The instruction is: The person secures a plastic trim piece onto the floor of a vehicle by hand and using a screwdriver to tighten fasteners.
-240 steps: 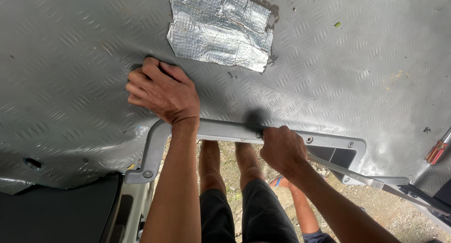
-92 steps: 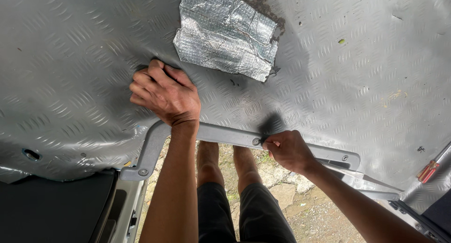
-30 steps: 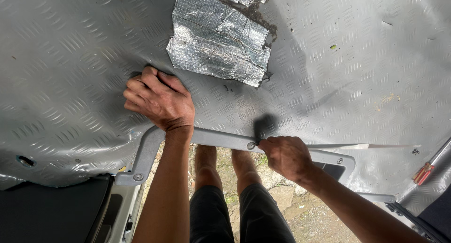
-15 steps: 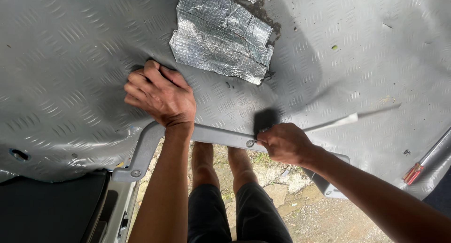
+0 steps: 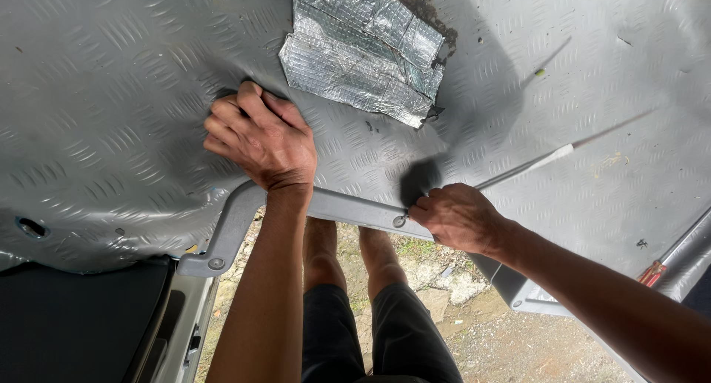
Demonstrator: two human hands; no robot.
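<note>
Now, in the head view, the long thin strip (image 5: 533,164) that lay level along the mat's edge a second ago slants up and away to the right, its far end blurred over the grey patterned floor mat (image 5: 133,94), and the right hand (image 5: 459,218) has shifted in toward the trim screw, so the strip reads as coming loose from under the mat edge rather than lying flat with it. That hand's grip is curled tight, knuckles up, around a dark handle or tool head (image 5: 419,180) whose shape is too smeared to tell for sure; the strip seems to run from that fist, though I cannot tell whether the fingers pinch the strip itself. The right forearm comes in from the lower right, low and almost level with the sill. The left hand (image 5: 261,140) has barely moved: it presses on the mat just above the grey plastic sill trim (image 5: 348,207), fingers bent and tucked against a fold in the mat, holding nothing but the mat's surface, wrist cocked back and forearm rising straight from below. A crumpled piece of silver foil padding (image 5: 363,53) lies on the mat beyond the left hand, well apart from the strip. Below the trim the person's bare legs stand on stony ground (image 5: 444,279).
</note>
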